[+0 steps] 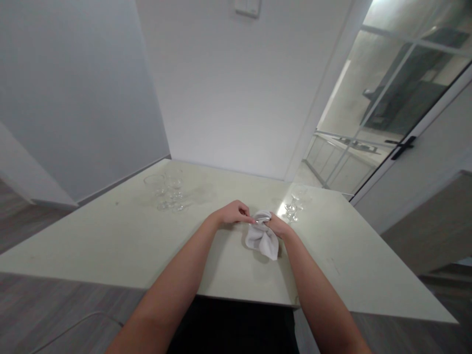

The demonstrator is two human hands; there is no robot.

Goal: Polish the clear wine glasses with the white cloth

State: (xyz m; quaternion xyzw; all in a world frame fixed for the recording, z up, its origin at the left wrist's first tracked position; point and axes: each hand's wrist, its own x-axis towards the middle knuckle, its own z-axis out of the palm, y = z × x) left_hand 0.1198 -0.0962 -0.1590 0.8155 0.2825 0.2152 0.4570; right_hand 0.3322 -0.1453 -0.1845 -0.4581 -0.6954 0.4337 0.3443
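My left hand (230, 214) and my right hand (279, 226) meet over the middle of a pale table (110, 236). Between them hangs a bunched white cloth (262, 238). My right hand is closed round the top of the cloth. The fingers of my left hand are curled and pinch at the cloth's upper edge; something small and clear may be inside the cloth, but I cannot make it out. The lower end of the cloth rests near the tabletop.
Two clear stemmed glasses (167, 191) stand at the far left of the table. Another stemmed glass (294, 202) stands just beyond my right hand. White walls close the back; a glass-paned door (387, 113) is at the right.
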